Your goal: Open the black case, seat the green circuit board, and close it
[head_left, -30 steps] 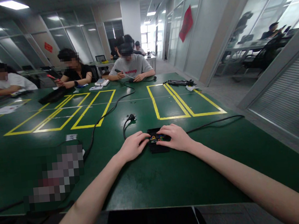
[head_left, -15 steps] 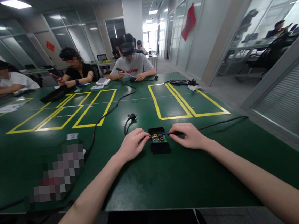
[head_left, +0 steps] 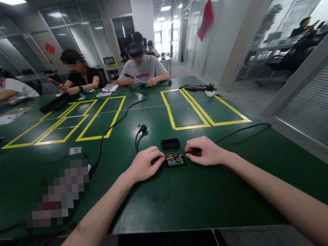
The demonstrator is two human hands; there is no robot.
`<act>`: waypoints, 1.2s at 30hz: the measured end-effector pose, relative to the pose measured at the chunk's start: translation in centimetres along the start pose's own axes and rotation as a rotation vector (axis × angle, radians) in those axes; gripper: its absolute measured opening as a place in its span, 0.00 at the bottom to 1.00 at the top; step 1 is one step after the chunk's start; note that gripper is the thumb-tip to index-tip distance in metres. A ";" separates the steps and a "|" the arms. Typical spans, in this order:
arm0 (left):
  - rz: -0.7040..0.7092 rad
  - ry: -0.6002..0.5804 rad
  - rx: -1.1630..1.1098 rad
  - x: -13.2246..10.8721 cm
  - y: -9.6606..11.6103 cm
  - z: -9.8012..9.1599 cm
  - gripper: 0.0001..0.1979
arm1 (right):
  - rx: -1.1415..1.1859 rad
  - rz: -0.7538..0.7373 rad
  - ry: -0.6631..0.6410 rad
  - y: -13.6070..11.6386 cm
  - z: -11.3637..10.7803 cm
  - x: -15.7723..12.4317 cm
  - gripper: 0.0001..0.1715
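A small green circuit board (head_left: 175, 160) with copper-coloured coils lies over a black housing half on the green table. My left hand (head_left: 147, 163) pinches at the board's left end, where a cable meets it; the fingertips partly hide what they hold. On the right, my right hand (head_left: 203, 151) is closed on a black cable (head_left: 233, 132) where its blue and yellow wires join the board. Just beyond the board sits the other housing half, an open black shell (head_left: 170, 143). A black plug (head_left: 143, 128) rests behind my left hand.
Yellow tape rectangles (head_left: 187, 128) mark the green table (head_left: 205, 203). A blurred power strip (head_left: 61, 193) lies at left with a cable running from it. Across the table a person (head_left: 143, 69) holds a screwdriver; two more people sit at left. Black tools (head_left: 199, 87) lie at the back right.
The circuit board and both hands have moved slightly nearer to me. The board now covers the near housing half, apart from the far shell.
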State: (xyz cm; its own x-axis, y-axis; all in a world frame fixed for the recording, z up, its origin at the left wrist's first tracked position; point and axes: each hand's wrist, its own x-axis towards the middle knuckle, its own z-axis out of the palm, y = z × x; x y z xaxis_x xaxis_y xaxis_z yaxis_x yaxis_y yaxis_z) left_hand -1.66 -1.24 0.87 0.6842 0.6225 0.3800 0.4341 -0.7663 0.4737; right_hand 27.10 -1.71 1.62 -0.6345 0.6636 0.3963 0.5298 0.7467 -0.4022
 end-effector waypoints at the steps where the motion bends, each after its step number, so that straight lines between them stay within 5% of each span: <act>1: -0.005 -0.012 0.005 0.0 0.0 0.0 0.09 | -0.012 -0.006 -0.003 0.0 0.0 0.0 0.06; 17: -0.074 0.012 0.149 0.4 -1.3 0.4 0.08 | 0.084 0.058 -0.023 1.4 1.2 0.2 0.08; 24: -0.058 -0.013 0.079 0.2 -1.2 0.2 0.08 | -0.008 0.045 -0.104 0.7 0.8 0.5 0.17; 36: -0.030 0.021 0.239 0.5 -1.3 0.7 0.10 | -0.346 -0.119 -0.111 1.1 0.8 0.8 0.11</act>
State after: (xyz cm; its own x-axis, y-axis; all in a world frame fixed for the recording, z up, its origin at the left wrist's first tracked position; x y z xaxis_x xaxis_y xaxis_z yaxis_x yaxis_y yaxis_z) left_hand -1.45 -0.03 -0.11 0.6576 0.6466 0.3865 0.5818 -0.7619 0.2847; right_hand 26.69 -0.45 0.81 -0.7501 0.5762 0.3246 0.5950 0.8022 -0.0490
